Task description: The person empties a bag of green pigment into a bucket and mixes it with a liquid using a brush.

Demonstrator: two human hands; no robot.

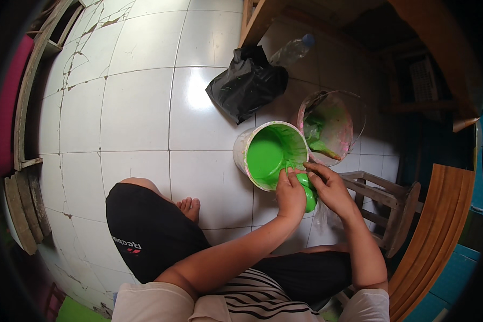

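My left hand (288,193) and my right hand (326,185) are closed on the top of a small clear plastic bag of green liquid (309,197), at the front right rim of a white bucket (241,152) half turned toward me, with bright green liquid inside. Their fingertips pinch the bag's gathered neck, where a thin pinkish strand shows; exactly what it is I cannot tell. Behind, to the right, stands a second, paint-stained bucket (347,126) with a wire handle, holding green-smeared plastic and a stick-like item.
A black plastic bag (241,86) and a clear bottle (288,52) lie beyond the buckets on the tiled floor (134,107). A small wooden stool (397,214) and curved wooden boards (434,231) are at my right, wooden furniture (29,91) at the left. My bare foot rests left of the bucket.
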